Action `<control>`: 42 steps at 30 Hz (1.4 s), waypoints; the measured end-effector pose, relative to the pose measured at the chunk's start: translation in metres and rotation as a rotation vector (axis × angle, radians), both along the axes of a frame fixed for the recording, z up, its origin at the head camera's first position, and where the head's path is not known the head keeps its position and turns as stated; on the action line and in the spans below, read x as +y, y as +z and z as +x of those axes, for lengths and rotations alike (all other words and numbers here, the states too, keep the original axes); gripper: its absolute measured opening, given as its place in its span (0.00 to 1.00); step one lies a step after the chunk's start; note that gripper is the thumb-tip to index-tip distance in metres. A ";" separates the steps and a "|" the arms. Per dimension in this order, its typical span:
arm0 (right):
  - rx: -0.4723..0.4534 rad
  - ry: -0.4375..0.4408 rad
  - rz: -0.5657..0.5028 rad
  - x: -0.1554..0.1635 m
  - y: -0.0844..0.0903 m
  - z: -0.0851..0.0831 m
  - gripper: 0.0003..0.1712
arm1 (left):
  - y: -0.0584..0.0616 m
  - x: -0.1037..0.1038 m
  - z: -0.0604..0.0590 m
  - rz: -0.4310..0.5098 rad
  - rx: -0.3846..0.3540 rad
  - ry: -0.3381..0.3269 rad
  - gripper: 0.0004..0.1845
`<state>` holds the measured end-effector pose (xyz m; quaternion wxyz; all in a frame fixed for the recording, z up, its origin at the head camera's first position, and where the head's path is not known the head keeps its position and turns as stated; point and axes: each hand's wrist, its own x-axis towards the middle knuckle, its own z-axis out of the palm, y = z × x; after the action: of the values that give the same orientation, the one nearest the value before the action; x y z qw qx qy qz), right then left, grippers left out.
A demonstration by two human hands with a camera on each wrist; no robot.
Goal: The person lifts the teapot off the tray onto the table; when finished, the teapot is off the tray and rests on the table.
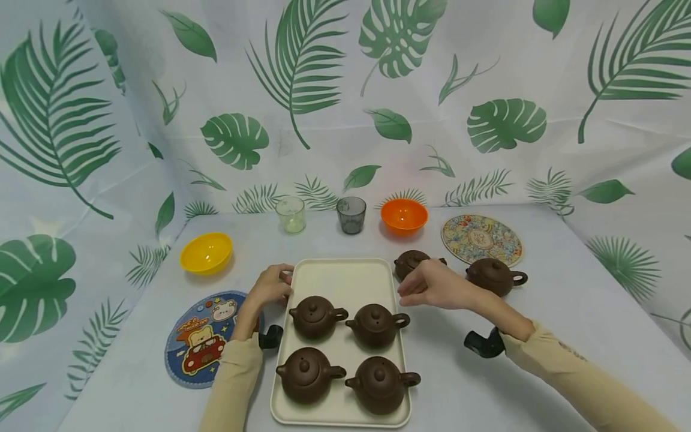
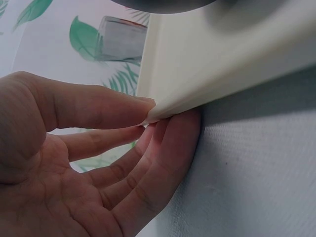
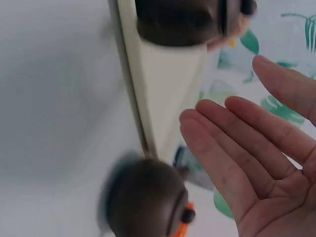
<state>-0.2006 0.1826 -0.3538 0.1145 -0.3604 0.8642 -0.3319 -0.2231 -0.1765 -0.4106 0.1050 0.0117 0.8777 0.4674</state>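
A cream rectangular tray (image 1: 341,276) lies in the middle of the table with several dark brown teapots on it, in two rows. At its left edge my left hand (image 1: 272,285) pinches the rim; the left wrist view shows the thumb (image 2: 103,106) against the rim and the fingers beneath it. My right hand (image 1: 434,286) hovers by the tray's right edge, its fingers (image 3: 237,143) extended and holding nothing. The nearest tray teapot (image 1: 376,326) sits just below that hand. Behind the hand stands another teapot (image 1: 411,263), partly hidden, off the tray.
Further right is one more teapot (image 1: 491,276), beside a round floral mat (image 1: 482,239). A blue cartoon mat (image 1: 189,324) lies under the left forearm. Along the back are a yellow bowl (image 1: 207,254), a clear glass (image 1: 291,215), a grey glass (image 1: 351,215) and an orange bowl (image 1: 404,217).
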 end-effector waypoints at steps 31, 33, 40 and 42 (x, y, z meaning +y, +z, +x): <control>0.009 -0.053 -0.135 0.004 -0.031 0.023 0.05 | -0.002 0.001 0.001 -0.001 -0.006 0.005 0.32; 0.016 -0.059 -0.150 0.015 -0.027 0.023 0.06 | -0.002 0.001 0.002 -0.004 -0.006 0.010 0.32; 0.105 -0.033 -0.188 0.065 -0.016 0.027 0.08 | -0.002 0.001 0.001 -0.001 -0.003 0.013 0.32; 0.105 -0.039 -0.179 0.082 -0.016 0.030 0.07 | -0.002 0.000 0.001 -0.004 -0.002 0.009 0.32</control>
<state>-0.1710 0.2645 -0.3695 0.0297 -0.3691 0.8427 -0.3908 -0.2221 -0.1762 -0.4129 0.1037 0.0073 0.8785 0.4662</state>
